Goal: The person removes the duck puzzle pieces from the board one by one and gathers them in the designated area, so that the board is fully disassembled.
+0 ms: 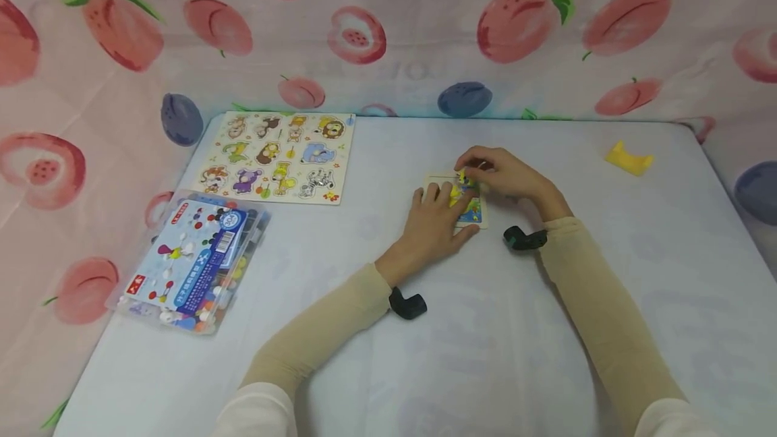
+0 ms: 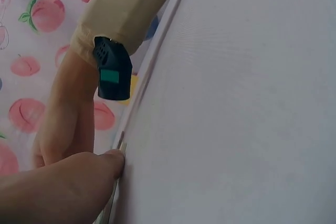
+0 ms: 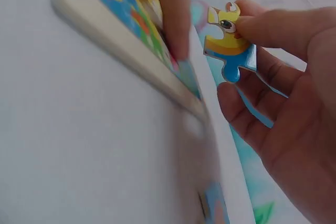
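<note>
A small jigsaw puzzle board (image 1: pixel 483 213) with a pale rim and a bright picture lies on the table. My left hand (image 1: pixel 429 218) rests on it with fingers spread, covering much of the picture; the left wrist view shows its thumb (image 2: pixel 113 163) at the board's edge. At the board's far right corner, my right hand (image 1: pixel 510 175) pinches a yellow-and-blue puzzle piece (image 3: pixel 231 43) between thumb and forefinger. The right wrist view shows a printed eye on the piece, held up apart from the board, its other fingers curved loosely below.
At the back left lies a larger animal puzzle board (image 1: pixel 291 199). A clear plastic case (image 1: pixel 182 255) with a blue label and small coloured parts stands in front of it. A yellow curved piece (image 1: pixel 630 159) lies far right. A blurred blue piece (image 3: pixel 215 203) shows low in the right wrist view.
</note>
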A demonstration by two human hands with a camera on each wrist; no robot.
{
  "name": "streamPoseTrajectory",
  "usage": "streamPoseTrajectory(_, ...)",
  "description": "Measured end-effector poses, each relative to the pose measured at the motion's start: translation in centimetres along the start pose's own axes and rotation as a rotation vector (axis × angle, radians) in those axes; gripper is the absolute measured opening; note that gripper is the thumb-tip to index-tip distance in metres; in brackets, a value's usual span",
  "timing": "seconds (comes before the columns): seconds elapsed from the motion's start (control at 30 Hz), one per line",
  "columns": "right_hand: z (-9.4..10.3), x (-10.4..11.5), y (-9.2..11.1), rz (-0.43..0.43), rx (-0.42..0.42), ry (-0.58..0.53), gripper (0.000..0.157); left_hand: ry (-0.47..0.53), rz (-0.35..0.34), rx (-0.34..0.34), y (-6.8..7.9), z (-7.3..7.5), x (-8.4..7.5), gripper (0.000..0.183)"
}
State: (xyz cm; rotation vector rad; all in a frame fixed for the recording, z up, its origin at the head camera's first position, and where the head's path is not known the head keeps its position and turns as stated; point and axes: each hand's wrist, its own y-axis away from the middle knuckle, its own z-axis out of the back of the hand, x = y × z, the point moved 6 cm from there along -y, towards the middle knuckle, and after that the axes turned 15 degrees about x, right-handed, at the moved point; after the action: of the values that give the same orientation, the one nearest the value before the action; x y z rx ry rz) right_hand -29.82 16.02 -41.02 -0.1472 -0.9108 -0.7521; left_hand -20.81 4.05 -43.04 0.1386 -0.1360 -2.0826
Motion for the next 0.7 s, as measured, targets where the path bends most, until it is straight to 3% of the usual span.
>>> streamPoseTrajectory(0.27, 1.2, -1.8, 2.5, -0.151, 0.032, -0.078, 0.022, 0.018, -0.016, -0.018, 0.2, 0.1, 0.3, 0.059)
streamPoseTrajectory(0.37, 1.5, -2.4, 3.5, -0.162, 0.053, -0.096, 0.022, 0.022, -0.028, -0.014, 0.3, -0.1, 0.4, 0.058)
streamPoseTrajectory(0.7, 3.6, -4.1, 7.3, -0.257, -0.007, -0.019, 0.023, 0.043, -0.051, -0.02, 0.5, -0.3, 0.5, 0.057)
